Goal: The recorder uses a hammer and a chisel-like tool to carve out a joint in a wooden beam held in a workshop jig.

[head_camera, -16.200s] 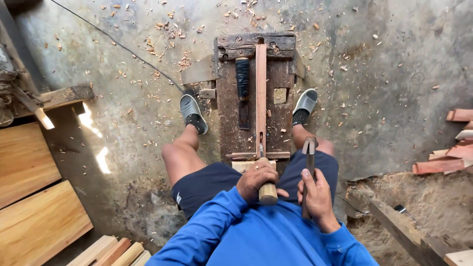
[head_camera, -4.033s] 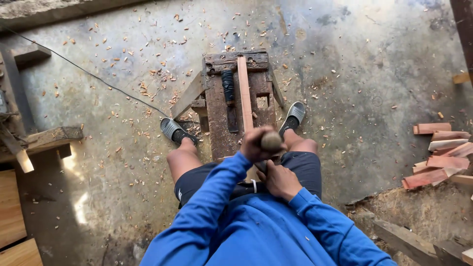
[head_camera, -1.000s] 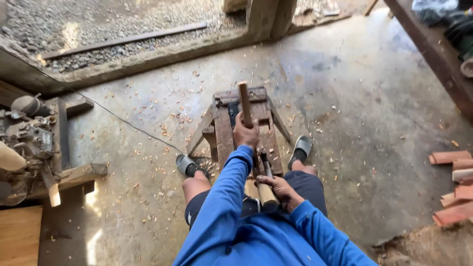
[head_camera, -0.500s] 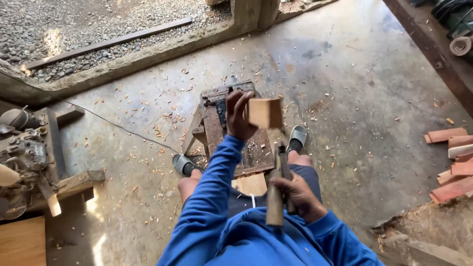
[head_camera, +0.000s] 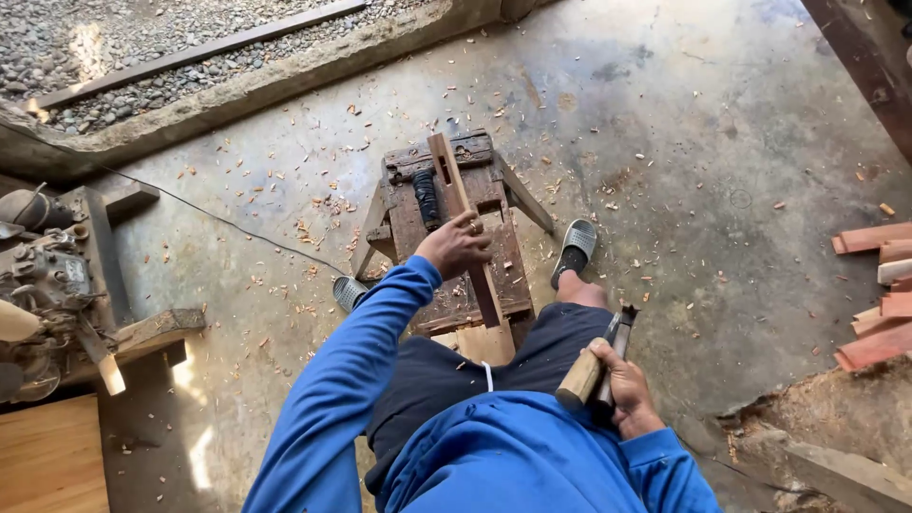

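Observation:
I sit astride a low dark wooden bench (head_camera: 408, 223) on a concrete floor. A long reddish wooden slat (head_camera: 454, 195) with a slot cut near its far end lies lengthwise on the bench. My left hand (head_camera: 456, 244) grips this slat at its middle. My right hand (head_camera: 622, 385) rests by my right thigh, holding a wooden mallet (head_camera: 578, 377) by its handle together with a dark metal chisel (head_camera: 619, 332). A black cylindrical tool (head_camera: 425, 198) lies on the bench beside the slat.
Wood shavings litter the floor around the bench. A stack of reddish slats (head_camera: 879, 294) lies at the right edge. An old machine (head_camera: 47, 275) and pale boards (head_camera: 52, 456) stand at the left. A thin cable (head_camera: 237, 228) crosses the floor; a gravel strip (head_camera: 142, 47) runs beyond a concrete kerb.
Half a second ago my left hand held the slat raised end-on toward the camera; now it lies flat along the bench. My right hand has lowered the mallet and chisel beside my thigh.

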